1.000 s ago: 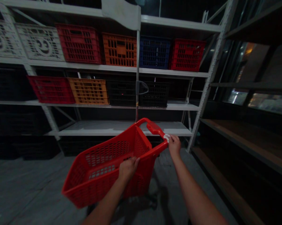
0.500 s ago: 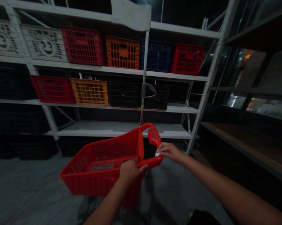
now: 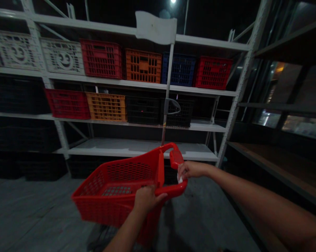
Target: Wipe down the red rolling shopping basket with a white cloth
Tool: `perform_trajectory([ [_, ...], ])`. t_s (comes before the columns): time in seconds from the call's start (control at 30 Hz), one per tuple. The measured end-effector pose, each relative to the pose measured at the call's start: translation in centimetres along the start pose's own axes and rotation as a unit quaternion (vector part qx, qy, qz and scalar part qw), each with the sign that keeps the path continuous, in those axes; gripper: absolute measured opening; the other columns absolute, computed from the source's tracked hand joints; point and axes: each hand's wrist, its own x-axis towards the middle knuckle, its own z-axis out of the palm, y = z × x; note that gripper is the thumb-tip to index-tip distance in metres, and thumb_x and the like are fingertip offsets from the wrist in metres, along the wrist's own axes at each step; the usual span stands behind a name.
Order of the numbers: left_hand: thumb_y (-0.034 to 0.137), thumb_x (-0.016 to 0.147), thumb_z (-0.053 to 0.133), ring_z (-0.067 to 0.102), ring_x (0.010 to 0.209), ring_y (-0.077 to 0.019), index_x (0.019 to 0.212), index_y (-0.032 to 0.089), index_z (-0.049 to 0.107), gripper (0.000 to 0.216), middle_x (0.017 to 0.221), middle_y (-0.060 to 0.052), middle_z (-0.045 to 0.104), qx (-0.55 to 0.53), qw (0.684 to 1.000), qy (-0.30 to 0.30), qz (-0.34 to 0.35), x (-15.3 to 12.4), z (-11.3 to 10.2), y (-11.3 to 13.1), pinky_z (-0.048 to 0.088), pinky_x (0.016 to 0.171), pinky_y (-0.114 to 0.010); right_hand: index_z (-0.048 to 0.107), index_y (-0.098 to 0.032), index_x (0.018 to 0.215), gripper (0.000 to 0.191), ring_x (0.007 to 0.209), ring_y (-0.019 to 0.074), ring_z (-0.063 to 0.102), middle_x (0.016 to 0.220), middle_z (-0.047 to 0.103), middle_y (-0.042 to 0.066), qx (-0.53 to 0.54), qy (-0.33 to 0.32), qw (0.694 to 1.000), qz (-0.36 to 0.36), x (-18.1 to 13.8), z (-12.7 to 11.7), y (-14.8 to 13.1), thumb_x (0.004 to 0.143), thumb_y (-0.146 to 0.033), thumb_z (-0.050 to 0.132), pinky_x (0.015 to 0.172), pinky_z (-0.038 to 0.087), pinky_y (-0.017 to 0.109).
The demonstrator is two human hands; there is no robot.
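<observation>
A red plastic shopping cart basket (image 3: 113, 196) stands on the floor in front of me, its mesh tub showing nothing inside. My left hand (image 3: 146, 198) is closed on the near rim of the basket beside the handle. My right hand (image 3: 190, 170) is curled around a small white object, perhaps a cloth, pressed against the red handle (image 3: 175, 159) at the basket's right end. A thin pole (image 3: 166, 101) rises from the cart to a white sign (image 3: 156, 28).
White metal shelving (image 3: 137, 148) holds red, orange, blue, white and black crates (image 3: 143, 65) on the upper tiers. Dark wooden shelves (image 3: 284, 164) run along the right. Black crates (image 3: 29, 164) sit low at the left. Grey concrete floor (image 3: 29, 217) lies around the cart.
The basket has tipped from a tilt to level and sits lower. My right hand has slid along the handle toward its upper end; my left hand kept its hold on the rim.
</observation>
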Motion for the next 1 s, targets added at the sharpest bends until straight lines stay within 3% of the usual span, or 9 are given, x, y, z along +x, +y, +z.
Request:
perform_trajectory([
  [0.1, 0.076, 0.067, 0.022, 0.062, 0.082, -0.0251, 0.100, 0.020, 0.059, 0.074, 0.086, -0.011, 0.067, -0.001, 1.000, -0.010, -0.001, -0.3, 0.2, -0.2, 0.043, 0.071, -0.032, 0.069, -0.018, 0.081, 0.018, 0.070, 0.0117, 0.055, 0.075, 0.064, 0.000, -0.013, -0.013, 1.000, 0.013, 0.2, -0.6, 0.1, 0.071, -0.014, 0.054, 0.066, 0.041, 0.021],
  [0.23, 0.075, 0.067, 0.021, 0.062, 0.081, -0.0258, 0.095, 0.019, 0.060, 0.074, 0.084, -0.011, 0.067, -0.012, 1.000, -0.016, 0.012, -0.7, 0.2, -0.3, 0.043, 0.070, -0.033, 0.068, -0.018, 0.068, 0.016, 0.068, 0.0115, 0.051, 0.077, 0.060, 0.001, -0.126, 0.094, 0.988, -0.006, 2.3, -0.2, 0.8, 0.066, -0.009, 0.055, 0.065, 0.040, 0.021],
  [0.33, 0.074, 0.069, 0.021, 0.061, 0.083, -0.0254, 0.095, 0.019, 0.060, 0.072, 0.086, -0.011, 0.067, -0.022, 0.999, -0.012, 0.022, -0.7, 0.2, -0.4, 0.043, 0.071, -0.033, 0.067, -0.019, 0.071, 0.012, 0.075, 0.0131, 0.051, 0.082, 0.059, 0.001, -0.140, 0.145, 0.979, -0.023, 4.3, 0.3, 1.7, 0.065, -0.013, 0.057, 0.069, 0.040, 0.022],
  [0.5, 0.075, 0.067, 0.021, 0.062, 0.082, -0.0248, 0.100, 0.020, 0.058, 0.074, 0.085, -0.010, 0.067, -0.021, 0.999, -0.003, 0.024, -0.9, 0.6, -1.0, 0.043, 0.070, -0.031, 0.065, -0.015, 0.071, 0.015, 0.070, 0.0119, 0.052, 0.078, 0.060, 0.002, -0.118, 0.210, 0.968, 0.066, 7.6, -0.6, 4.1, 0.067, -0.010, 0.052, 0.066, 0.040, 0.022],
  [0.63, 0.077, 0.065, 0.020, 0.062, 0.079, -0.0251, 0.095, 0.019, 0.060, 0.076, 0.082, -0.011, 0.067, -0.011, 1.000, 0.002, 0.027, -1.0, 0.9, -1.7, 0.043, 0.067, -0.031, 0.066, -0.014, 0.074, 0.021, 0.076, 0.0138, 0.053, 0.080, 0.062, 0.004, -0.125, 0.251, 0.955, 0.100, 8.1, -1.5, 5.4, 0.072, -0.008, 0.045, 0.073, 0.039, 0.025],
  [0.73, 0.078, 0.065, 0.020, 0.062, 0.079, -0.0253, 0.095, 0.019, 0.060, 0.077, 0.082, -0.011, 0.067, -0.007, 1.000, 0.001, 0.030, -1.0, 1.0, -1.9, 0.044, 0.066, -0.031, 0.068, -0.015, 0.071, 0.020, 0.070, 0.0130, 0.054, 0.074, 0.064, 0.003, -0.113, 0.208, 0.967, 0.097, 7.4, -1.3, 5.2, 0.069, -0.007, 0.049, 0.068, 0.040, 0.023],
  [0.87, 0.078, 0.064, 0.022, 0.062, 0.079, -0.0254, 0.095, 0.020, 0.060, 0.076, 0.081, -0.011, 0.067, -0.010, 0.999, 0.001, 0.032, -1.1, 0.9, -2.0, 0.044, 0.065, -0.030, 0.069, -0.019, 0.063, 0.017, 0.056, 0.0107, 0.055, 0.060, 0.064, -0.003, -0.041, 0.061, 0.993, 0.092, 7.2, -1.2, 5.0, 0.060, -0.008, 0.057, 0.056, 0.040, 0.018],
  [0.93, 0.078, 0.064, 0.023, 0.062, 0.080, -0.0253, 0.094, 0.020, 0.060, 0.075, 0.081, -0.011, 0.067, -0.012, 0.999, 0.002, 0.029, -1.1, 0.9, -2.0, 0.043, 0.066, -0.030, 0.070, -0.018, 0.064, 0.017, 0.052, 0.0106, 0.055, 0.057, 0.064, -0.003, -0.030, 0.064, 0.989, 0.128, 7.8, -1.7, 5.4, 0.060, -0.008, 0.057, 0.052, 0.039, 0.018],
  [1.0, 0.078, 0.064, 0.024, 0.062, 0.081, -0.0257, 0.093, 0.019, 0.060, 0.075, 0.084, -0.012, 0.067, -0.014, 0.999, -0.002, 0.028, -1.2, 1.0, -2.0, 0.044, 0.067, -0.030, 0.070, -0.016, 0.065, 0.019, 0.052, 0.0111, 0.054, 0.057, 0.064, -0.002, -0.046, 0.113, 0.980, 0.159, 8.8, -2.2, 6.1, 0.059, -0.006, 0.055, 0.052, 0.038, 0.018],
])
